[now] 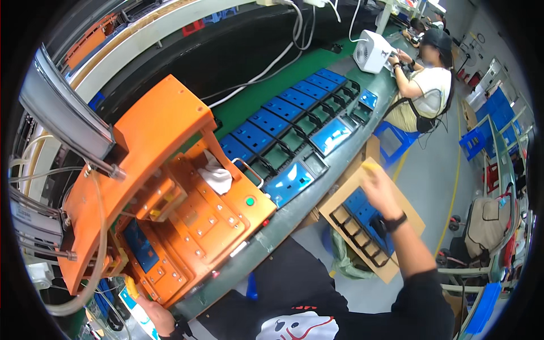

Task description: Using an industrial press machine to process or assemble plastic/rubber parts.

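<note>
My left hand (148,311), with yellow finger covers, is at the near left corner of an orange press fixture (215,221). Its fingers are stretched out along the fixture's edge, partly hidden, and I see nothing held. A blue panel (140,245) lies in the fixture's left recess, under the raised orange arm (153,124). My right hand (381,190), also with yellow on its fingers, is smeared by motion above an open cardboard box (396,272); whether it holds anything is unclear. Inside the box are blue panels (358,205) and black frames (354,238).
Blue panels (272,122) and black frames stand in a row along the green bench, with film-covered blue panels (289,184) nearer me. A white cloth (215,174) lies on the fixture beside a green button (250,201). Beyond, a person (425,85) sits by a white fan unit (372,52).
</note>
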Available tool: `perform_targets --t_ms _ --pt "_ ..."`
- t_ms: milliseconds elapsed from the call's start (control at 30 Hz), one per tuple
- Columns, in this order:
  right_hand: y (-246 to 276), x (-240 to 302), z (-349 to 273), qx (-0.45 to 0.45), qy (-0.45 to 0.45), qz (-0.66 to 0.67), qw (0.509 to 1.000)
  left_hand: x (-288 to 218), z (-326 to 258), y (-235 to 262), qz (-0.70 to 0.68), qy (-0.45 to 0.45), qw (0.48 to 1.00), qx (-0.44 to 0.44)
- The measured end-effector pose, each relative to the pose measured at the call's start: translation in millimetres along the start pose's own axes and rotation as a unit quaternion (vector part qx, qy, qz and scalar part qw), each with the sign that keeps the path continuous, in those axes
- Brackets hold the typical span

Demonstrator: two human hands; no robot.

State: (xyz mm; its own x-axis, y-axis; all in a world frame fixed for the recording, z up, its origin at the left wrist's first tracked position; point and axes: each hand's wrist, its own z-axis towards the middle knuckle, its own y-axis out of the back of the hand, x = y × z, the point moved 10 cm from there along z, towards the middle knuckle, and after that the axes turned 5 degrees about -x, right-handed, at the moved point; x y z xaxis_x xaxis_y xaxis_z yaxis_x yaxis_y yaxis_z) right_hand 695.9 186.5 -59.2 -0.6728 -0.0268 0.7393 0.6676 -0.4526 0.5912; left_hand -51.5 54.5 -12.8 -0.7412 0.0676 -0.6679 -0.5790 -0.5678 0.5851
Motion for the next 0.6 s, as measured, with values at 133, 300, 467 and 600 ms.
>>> perform_targets --t_ms 133,300,467,600 --pt "-160 222 89 0.141 0.367 0.005 0.92 -16 6 -8 0.015 -0.003 1.0 0.012" --pt "-349 298 146 0.315 0.398 -0.261 0.821 -35 11 -13 0.022 0.025 0.999 0.025" --pt "-387 303 166 0.309 0.434 -0.217 0.818 -46 15 -12 0.047 -0.003 0.999 0.005" --pt "-337 310 176 0.244 0.415 -0.062 0.874 -35 15 -8 0.004 0.017 1.0 -0.02"
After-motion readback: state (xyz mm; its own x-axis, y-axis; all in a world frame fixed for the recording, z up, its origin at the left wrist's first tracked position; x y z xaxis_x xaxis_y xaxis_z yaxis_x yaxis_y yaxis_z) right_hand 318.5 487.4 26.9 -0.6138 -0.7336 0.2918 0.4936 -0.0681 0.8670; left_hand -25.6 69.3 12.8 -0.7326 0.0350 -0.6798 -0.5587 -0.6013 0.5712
